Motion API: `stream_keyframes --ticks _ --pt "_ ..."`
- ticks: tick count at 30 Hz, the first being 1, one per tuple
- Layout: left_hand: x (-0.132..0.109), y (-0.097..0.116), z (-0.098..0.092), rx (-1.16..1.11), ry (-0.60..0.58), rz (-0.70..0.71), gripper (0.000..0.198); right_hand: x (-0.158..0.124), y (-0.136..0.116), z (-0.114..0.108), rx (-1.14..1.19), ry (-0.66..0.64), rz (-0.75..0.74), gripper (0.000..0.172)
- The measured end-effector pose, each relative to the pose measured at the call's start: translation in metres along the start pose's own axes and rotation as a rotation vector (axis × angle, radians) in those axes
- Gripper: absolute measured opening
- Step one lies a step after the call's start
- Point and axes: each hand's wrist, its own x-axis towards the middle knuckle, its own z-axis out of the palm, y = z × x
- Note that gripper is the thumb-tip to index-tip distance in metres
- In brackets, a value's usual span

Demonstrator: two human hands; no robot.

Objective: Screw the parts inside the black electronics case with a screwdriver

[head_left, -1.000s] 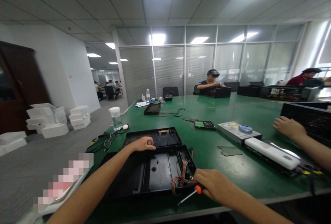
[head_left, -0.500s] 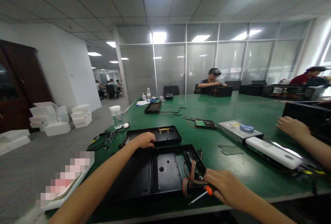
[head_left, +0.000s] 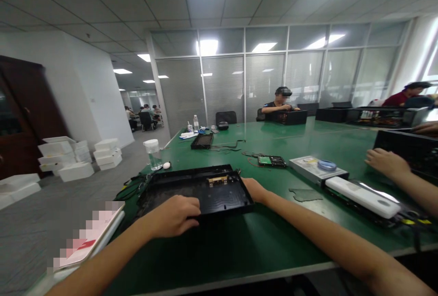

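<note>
A shallow black case panel (head_left: pixel 219 200) with raised walls lies in front of me, a small gold-coloured metal piece (head_left: pixel 219 179) fixed near its far side. My left hand (head_left: pixel 178 216) grips its near wall, fingers curled over and thumb below. At the right far corner is my right hand (head_left: pixel 253 190); its fingers are hidden behind the panel. Another dark edge (head_left: pixel 191 173) shows just behind the panel, but I cannot make out whether it is a separate part. Neither the screwdriver nor the striped ribbon cables can be seen.
Black cables (head_left: pixel 132 184) and a clear jar (head_left: pixel 153 154) stand left. A green circuit board part (head_left: pixel 271 161), a metal drive box (head_left: pixel 310 168) and a white bar-shaped thing (head_left: pixel 362 199) lie right. A co-worker's hand (head_left: pixel 386 163) rests by a black case (head_left: pixel 407 154).
The black panel with the gold-coloured piece has come nearer. The panel with ribbon cables no longer shows in front. My right hand moved forward and left; my left hand came back toward me.
</note>
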Motion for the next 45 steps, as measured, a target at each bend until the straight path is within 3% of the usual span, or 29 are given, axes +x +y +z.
stream_keyframes --ticks 5,10,13,16,20,21,24,27,32,34,36,38,41,45 --pt "-0.013 0.018 0.021 -0.081 -0.032 -0.023 0.019 -0.010 0.021 0.000 0.022 0.054 -0.162 0.044" --pt "-0.011 0.010 0.044 -0.087 -0.084 -0.046 0.011 -0.031 0.063 -0.014 -0.179 0.067 0.012 0.042" --pt "-0.001 -0.010 0.053 -0.119 -0.173 -0.123 0.020 -0.033 0.071 -0.017 -0.202 0.042 0.106 0.032" --pt "0.017 -0.040 0.051 -0.193 -0.259 -0.217 0.036 -0.031 0.059 -0.016 -0.117 0.049 0.178 0.023" --pt "0.049 -0.086 0.052 0.059 0.083 -0.285 0.044 -0.026 0.033 -0.014 -0.072 0.052 0.224 0.027" --pt "0.056 -0.096 0.054 0.110 0.092 -0.300 0.042 -0.026 0.029 -0.014 -0.071 0.047 0.221 0.027" --pt "0.069 -0.115 0.062 0.158 -0.036 -0.296 0.028 -0.025 0.021 -0.013 -0.071 0.017 0.184 0.022" --pt "0.073 -0.114 0.062 0.189 -0.127 -0.305 0.024 -0.025 0.021 -0.012 -0.080 0.004 0.135 0.016" --pt "0.074 -0.090 0.047 0.228 -0.301 -0.451 0.030 -0.026 0.026 -0.013 -0.068 0.015 0.153 0.020" --pt "0.078 -0.079 0.041 0.272 -0.273 -0.476 0.033 -0.027 0.027 -0.013 -0.064 0.032 0.156 0.023" --pt "0.085 -0.067 0.039 0.325 -0.136 -0.369 0.033 -0.027 0.028 -0.012 -0.067 0.048 0.153 0.025" --pt "0.097 -0.055 0.043 0.358 0.006 -0.145 0.028 -0.027 0.029 -0.011 -0.069 0.059 0.148 0.025" --pt "0.117 -0.042 0.059 0.370 0.108 0.168 0.021 -0.027 0.031 -0.010 -0.068 0.078 0.136 0.025" --pt "0.132 -0.042 0.088 0.373 0.204 0.293 0.013 -0.028 0.033 -0.012 -0.048 0.125 0.117 0.024"
